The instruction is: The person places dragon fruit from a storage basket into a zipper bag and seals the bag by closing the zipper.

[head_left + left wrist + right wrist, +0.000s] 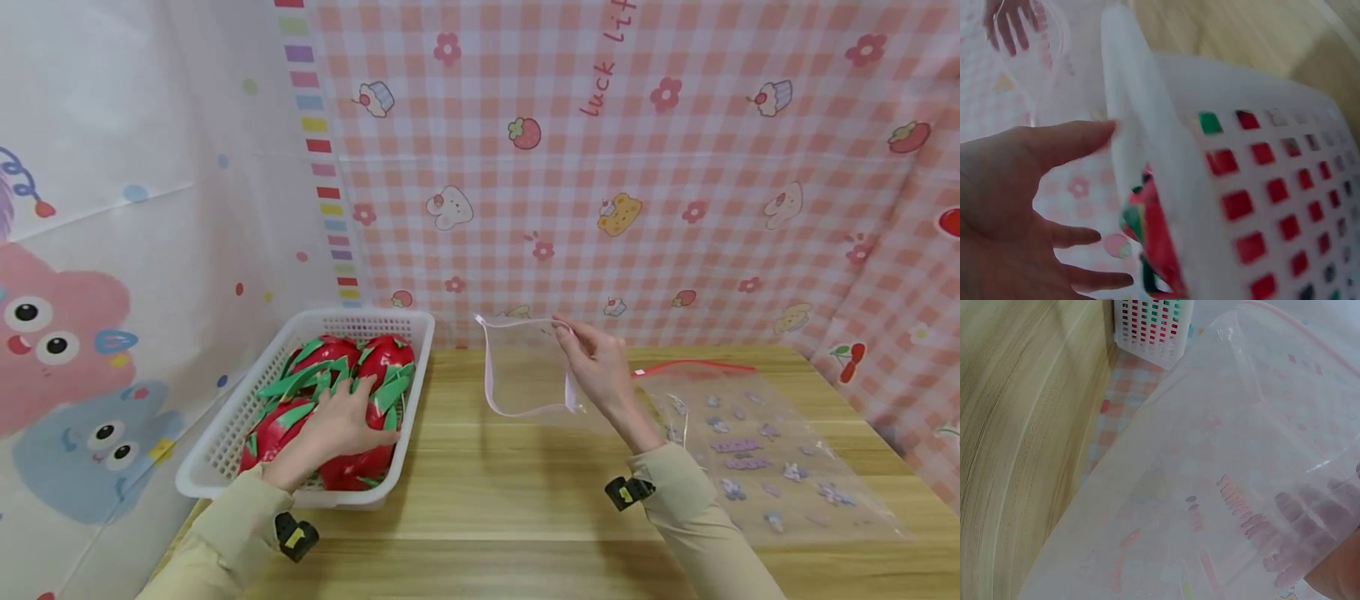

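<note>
A white mesh basket on the left holds several red dragon fruits with green leafy scales. Over them is my left hand, its fingers spread and loosely bent, reaching among the fruits in the head view. The left wrist view has the hand beside the basket's rim with nothing in its grasp. My right hand pinches the upper right edge of a clear zip bag, whose pink-edged mouth gapes above the table. In the right wrist view the bag's printed film covers much of the fingers.
A second, larger zip bag with a red zip strip and small printed figures lies flat on the right of the wooden table. Behind the table hangs a pink checked cloth; a white cartoon cloth covers the left side.
</note>
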A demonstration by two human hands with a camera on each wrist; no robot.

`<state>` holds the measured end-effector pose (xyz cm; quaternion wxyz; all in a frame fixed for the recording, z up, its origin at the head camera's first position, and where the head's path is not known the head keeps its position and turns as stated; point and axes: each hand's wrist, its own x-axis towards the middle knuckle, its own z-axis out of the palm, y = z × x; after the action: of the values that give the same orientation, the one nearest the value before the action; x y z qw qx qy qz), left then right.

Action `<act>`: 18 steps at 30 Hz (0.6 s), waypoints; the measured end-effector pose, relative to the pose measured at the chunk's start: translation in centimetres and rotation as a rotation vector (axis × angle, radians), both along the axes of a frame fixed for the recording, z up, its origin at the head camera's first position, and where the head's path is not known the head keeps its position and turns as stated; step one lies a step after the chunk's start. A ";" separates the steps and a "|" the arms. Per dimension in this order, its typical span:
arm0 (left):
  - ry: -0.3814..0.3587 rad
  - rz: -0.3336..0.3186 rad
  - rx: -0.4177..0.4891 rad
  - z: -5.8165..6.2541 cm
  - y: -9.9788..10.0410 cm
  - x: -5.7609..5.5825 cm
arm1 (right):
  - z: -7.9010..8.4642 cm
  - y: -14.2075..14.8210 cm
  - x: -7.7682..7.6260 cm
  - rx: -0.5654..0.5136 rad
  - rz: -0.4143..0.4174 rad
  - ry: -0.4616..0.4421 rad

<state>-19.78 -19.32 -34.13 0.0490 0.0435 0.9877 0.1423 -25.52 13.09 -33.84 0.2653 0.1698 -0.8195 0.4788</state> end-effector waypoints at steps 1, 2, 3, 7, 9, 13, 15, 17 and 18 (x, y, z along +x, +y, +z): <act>-0.001 -0.009 0.002 -0.2 -0.2 -0.1 | 0.0 0.0 0.0 0.003 -0.002 0.003; -0.009 -0.012 0.000 -0.4 -0.4 -0.1 | 0.0 0.0 0.0 0.002 -0.002 0.003; -0.018 -0.013 -0.003 -0.6 -0.6 -0.1 | 0.0 0.0 0.0 -0.002 0.001 0.002; -0.030 -0.011 -0.032 -1.8 -0.6 0.0 | 0.0 0.0 0.0 0.005 0.001 0.004; 0.002 -0.012 -0.056 -2.3 -0.5 0.1 | 0.0 0.0 0.0 0.004 0.004 -0.001; 0.088 -0.017 -0.104 -3.3 -0.4 0.2 | -0.1 0.0 0.0 -0.003 0.018 0.003; 0.120 -0.012 -0.112 -3.6 -0.4 0.1 | -0.1 0.0 0.0 -0.009 0.026 0.006; 0.136 -0.004 -0.108 -3.7 -0.4 0.0 | -0.1 0.1 -0.1 -0.009 0.027 0.009; 0.140 -0.002 -0.105 -3.8 -0.4 -0.1 | -0.1 0.1 -0.1 -0.009 0.028 0.010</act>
<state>-19.84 -19.69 -37.90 -0.0176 0.0517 0.9947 0.0867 -25.61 13.17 -33.95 0.2636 0.1824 -0.8135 0.4852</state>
